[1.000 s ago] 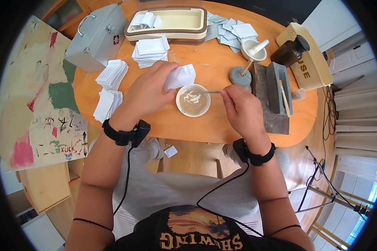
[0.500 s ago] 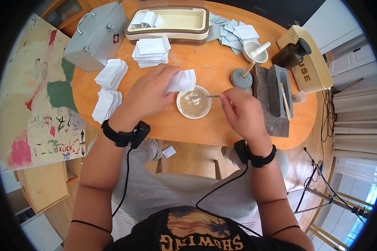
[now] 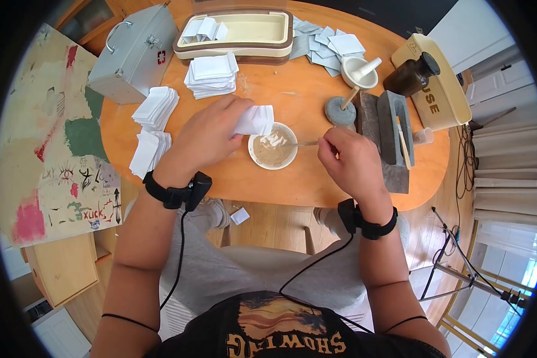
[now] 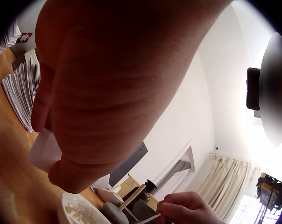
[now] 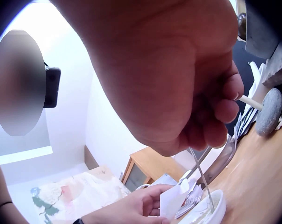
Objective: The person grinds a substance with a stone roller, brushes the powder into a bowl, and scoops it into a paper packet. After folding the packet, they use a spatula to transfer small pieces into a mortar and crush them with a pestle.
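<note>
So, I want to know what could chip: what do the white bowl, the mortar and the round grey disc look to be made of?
Bowl: probably ceramic, going by its smooth white rim, though plastic is possible. Mortar: likely porcelain, smooth, white and softly shiny. Grey disc: apparently stone, matte, with a mottled surface.

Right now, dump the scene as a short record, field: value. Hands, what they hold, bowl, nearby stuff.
left_hand: left hand, fingers pinching white paper packet
packet_position: by bowl's far-left rim; contact unclear
packet_contents: not visible
right_hand: right hand, fingers gripping thin metal utensil
utensil_tip: in the bowl
bowl: white bowl on wooden table
bowl_contents: pale brown mix, white patches on top
left_side: metal case, stacked white papers
right_side: mortar with pestle, dark jar
</note>
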### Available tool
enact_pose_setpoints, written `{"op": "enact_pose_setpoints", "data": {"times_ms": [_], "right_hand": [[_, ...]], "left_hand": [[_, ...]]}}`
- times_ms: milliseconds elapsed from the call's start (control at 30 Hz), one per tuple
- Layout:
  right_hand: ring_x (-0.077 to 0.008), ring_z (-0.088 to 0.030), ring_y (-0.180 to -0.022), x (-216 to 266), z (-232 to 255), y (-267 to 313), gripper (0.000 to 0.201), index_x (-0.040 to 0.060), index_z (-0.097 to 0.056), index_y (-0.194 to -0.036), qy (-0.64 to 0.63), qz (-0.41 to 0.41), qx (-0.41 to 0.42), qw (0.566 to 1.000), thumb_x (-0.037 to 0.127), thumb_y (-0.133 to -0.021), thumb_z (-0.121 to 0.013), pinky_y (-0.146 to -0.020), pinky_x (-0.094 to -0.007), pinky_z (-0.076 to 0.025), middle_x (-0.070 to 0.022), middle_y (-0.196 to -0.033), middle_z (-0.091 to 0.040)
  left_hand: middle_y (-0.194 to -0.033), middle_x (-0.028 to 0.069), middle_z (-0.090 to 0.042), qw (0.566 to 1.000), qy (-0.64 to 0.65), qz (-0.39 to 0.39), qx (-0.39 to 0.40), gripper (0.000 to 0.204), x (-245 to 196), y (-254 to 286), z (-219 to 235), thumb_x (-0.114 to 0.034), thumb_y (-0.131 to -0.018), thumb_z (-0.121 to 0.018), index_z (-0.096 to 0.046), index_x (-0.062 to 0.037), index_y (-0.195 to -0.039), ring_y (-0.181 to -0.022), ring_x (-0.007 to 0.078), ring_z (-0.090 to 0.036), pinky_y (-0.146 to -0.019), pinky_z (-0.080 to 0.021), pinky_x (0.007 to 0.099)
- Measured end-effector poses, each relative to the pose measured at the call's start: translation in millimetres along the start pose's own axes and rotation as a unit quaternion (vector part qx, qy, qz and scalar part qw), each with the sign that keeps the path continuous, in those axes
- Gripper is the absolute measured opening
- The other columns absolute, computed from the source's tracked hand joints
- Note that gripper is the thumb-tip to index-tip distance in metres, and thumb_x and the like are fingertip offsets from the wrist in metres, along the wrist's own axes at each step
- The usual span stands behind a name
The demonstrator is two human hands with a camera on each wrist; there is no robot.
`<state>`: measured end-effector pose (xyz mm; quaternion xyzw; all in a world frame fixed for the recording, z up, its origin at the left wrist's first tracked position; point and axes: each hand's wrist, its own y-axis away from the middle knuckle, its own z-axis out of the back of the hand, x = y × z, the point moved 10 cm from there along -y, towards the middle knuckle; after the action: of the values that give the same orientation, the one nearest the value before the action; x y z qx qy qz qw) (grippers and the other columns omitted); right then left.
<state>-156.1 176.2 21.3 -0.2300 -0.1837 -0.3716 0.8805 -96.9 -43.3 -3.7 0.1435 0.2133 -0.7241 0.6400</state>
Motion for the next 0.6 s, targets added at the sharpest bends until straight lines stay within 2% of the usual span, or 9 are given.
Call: {"op": "enact_pose_setpoints", "data": {"times_ms": [100,233,300,433,500,600], "right_hand": [[-0.0398,-0.067,-0.076,3,9,-3,0.021,0.003,-0.063,-0.079,0.007,0.027,-0.044,0.999,0.015,-0.093,-0.073,-0.066,-0.0498,-0.054,-0.015,-0.079,-0.066],[-0.0405,-0.068,-0.076,5,8,-3,0.021,0.003,-0.064,-0.079,0.034,0.033,-0.027,0.999,0.015,-0.093,-0.072,-0.066,-0.0502,-0.054,-0.0156,-0.08,-0.068],[-0.041,-0.068,-0.074,1,2,0,0.021,0.0021,-0.065,-0.078,0.023,-0.004,0.013,1.0,0.015,-0.093,-0.072,-0.065,-0.051,-0.054,-0.0171,-0.079,-0.068],[-0.0416,-0.067,-0.072,-8,-2,2,0.022,0.0004,-0.066,-0.078,-0.014,-0.055,0.037,0.998,0.016,-0.092,-0.072,-0.066,-0.0496,-0.054,-0.019,-0.076,-0.068],[-0.0415,-0.068,-0.07,-21,-14,6,0.023,-0.0008,-0.07,-0.08,-0.056,-0.128,0.088,0.986,0.018,-0.093,-0.072,-0.066,-0.0472,-0.055,-0.0205,-0.074,-0.068],[-0.0403,-0.067,-0.068,-27,-29,8,0.024,-0.0018,-0.072,-0.082,-0.098,-0.165,0.103,0.976,0.019,-0.094,-0.071,-0.065,-0.0453,-0.055,-0.0217,-0.072,-0.067]], "left_hand": [[-0.131,0.0153,-0.065,1.0,0.007,0.0,0.003,0.055,-1,-1,-3,-0.002,-0.086,-0.075,-0.062,-0.005,-0.139,-0.117,0.0388,-0.066,-0.098,-0.056,0.0446],[-0.13,0.0148,-0.065,1.0,0.001,-0.007,-0.001,0.055,1,-4,-2,-0.001,-0.085,-0.075,-0.061,-0.0055,-0.138,-0.115,0.0388,-0.066,-0.096,-0.056,0.0444],[-0.129,0.0148,-0.065,1.0,0.002,0.002,0.004,0.056,0,-2,-3,-0.001,-0.085,-0.075,-0.061,-0.0057,-0.138,-0.115,0.0389,-0.067,-0.096,-0.057,0.0445],[-0.13,0.015,-0.065,1.0,-0.001,0.002,0.002,0.056,1,0,-1,-0.001,-0.085,-0.075,-0.06,-0.0053,-0.138,-0.116,0.0395,-0.067,-0.096,-0.057,0.0457],[-0.13,0.0151,-0.065,1.0,-0.002,0.0,0.001,0.055,1,2,0,-0.001,-0.085,-0.075,-0.06,-0.0052,-0.138,-0.116,0.0396,-0.066,-0.096,-0.057,0.046],[-0.13,0.0154,-0.065,1.0,-0.004,0.003,0.008,0.055,1,2,1,-0.001,-0.085,-0.075,-0.06,-0.0048,-0.138,-0.117,0.0397,-0.066,-0.097,-0.057,0.0465]]}}
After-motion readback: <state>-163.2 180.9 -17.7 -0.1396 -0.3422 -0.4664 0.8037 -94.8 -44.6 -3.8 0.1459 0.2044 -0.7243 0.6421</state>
